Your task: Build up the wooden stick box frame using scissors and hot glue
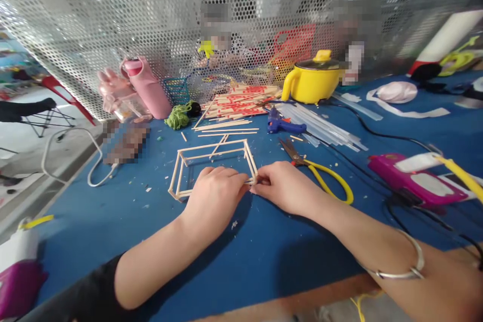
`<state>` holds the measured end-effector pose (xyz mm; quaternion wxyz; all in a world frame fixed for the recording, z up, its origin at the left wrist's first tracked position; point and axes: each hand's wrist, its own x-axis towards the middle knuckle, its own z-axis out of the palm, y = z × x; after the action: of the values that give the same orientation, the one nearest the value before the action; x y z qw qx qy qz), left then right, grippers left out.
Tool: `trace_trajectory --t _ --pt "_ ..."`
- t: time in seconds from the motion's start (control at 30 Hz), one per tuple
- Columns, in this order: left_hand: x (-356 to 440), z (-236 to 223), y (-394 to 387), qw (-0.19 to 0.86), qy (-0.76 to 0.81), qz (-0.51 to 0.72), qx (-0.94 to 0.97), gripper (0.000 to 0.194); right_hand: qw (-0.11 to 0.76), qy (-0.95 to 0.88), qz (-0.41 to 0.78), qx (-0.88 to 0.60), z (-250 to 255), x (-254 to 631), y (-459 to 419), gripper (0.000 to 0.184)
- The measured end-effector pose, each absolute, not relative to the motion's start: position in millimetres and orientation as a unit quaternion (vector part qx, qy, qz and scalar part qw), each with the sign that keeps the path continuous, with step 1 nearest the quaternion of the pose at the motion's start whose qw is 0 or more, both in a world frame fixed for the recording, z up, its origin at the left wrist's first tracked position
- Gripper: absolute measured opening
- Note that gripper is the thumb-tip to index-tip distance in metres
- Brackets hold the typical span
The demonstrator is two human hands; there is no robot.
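A box-shaped frame of thin wooden sticks (211, 158) stands on the blue table (151, 221). My left hand (215, 196) lies over its near edge, fingers closed and pinching at the near right corner. My right hand (285, 186) meets it from the right, fingertips pinched on the same corner joint. Both hands press on the frame where the sticks join. A silver bangle (407, 264) is on my right forearm.
Yellow-handled scissors (320, 171) lie just right of my hands, a blue glue gun (281, 123) and clear glue sticks (324, 128) behind them. Loose wooden sticks (237, 103), green yarn (177, 116), a pink bottle (145, 88), a yellow pot (313, 80) and a magenta device (411, 181) sit around. A perforated screen stands behind, with people beyond it.
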<state>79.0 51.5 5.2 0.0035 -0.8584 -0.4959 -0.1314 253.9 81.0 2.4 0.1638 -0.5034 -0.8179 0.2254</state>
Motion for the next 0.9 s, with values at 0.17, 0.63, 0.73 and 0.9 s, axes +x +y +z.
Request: trace_trajectory --t 0.17,0.63,0.73,0.9 --pt "80.3 4.8 53.3 -0.002 -0.491 -0.135 -0.861 0.022 0.165 -0.822 0.219 -0.499 2.2 253.8 79.4 0.021" --pt "80.8 6.3 55.3 -0.041 -0.492 -0.152 -0.856 0.019 0.147 -0.809 0.232 -0.52 6.9 252.4 78.2 0.02" --pt "80.4 6.1 57.6 -0.041 -0.494 -0.151 -0.855 0.02 0.138 -0.805 0.242 -0.524 7.6 252.3 78.0 0.021" --pt "75.5 3.1 60.2 -0.048 -0.473 -0.157 -0.866 0.023 0.121 -0.803 0.234 -0.535 9.6 251.0 77.6 0.019"
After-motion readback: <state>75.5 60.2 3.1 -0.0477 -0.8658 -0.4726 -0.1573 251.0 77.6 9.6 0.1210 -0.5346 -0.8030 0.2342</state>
